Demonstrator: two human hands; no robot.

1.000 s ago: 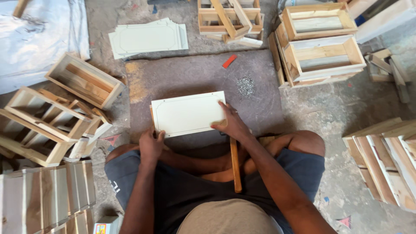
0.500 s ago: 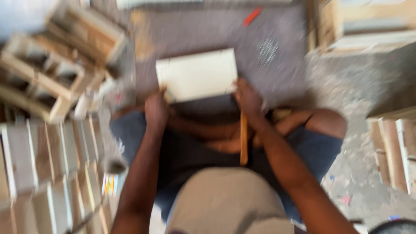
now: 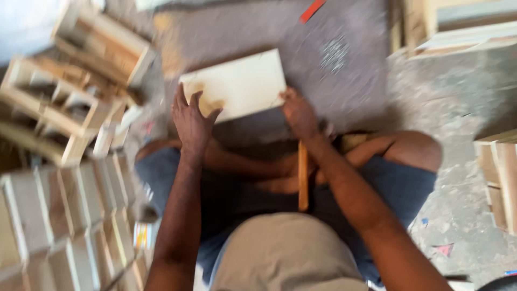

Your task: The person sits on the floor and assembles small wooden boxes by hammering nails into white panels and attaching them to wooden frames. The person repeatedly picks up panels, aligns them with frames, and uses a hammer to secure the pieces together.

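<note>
A pale rectangular wooden panel (image 3: 237, 83) is tilted up off the grey mat (image 3: 334, 97) in front of my crossed legs. My left hand (image 3: 191, 121) grips its lower left edge with fingers spread over the face. At the lower right corner, my right hand (image 3: 299, 113) holds the panel. A wooden stick (image 3: 303, 178) lies across my lap just under the right wrist. The picture is blurred by motion.
Open wooden box frames (image 3: 70, 91) are piled at the left, and a row of pale frames (image 3: 59, 215) stands at the lower left. More frames (image 3: 458, 27) sit at the top right and wooden pieces (image 3: 498, 178) at the right edge. A small red piece (image 3: 312, 9) and a heap of nails (image 3: 334, 54) lie on the mat.
The panel has been lifted and tilted from lying flat on the mat. My left hand moved from beside it onto its lower left edge. The head camera has swung closer.
</note>
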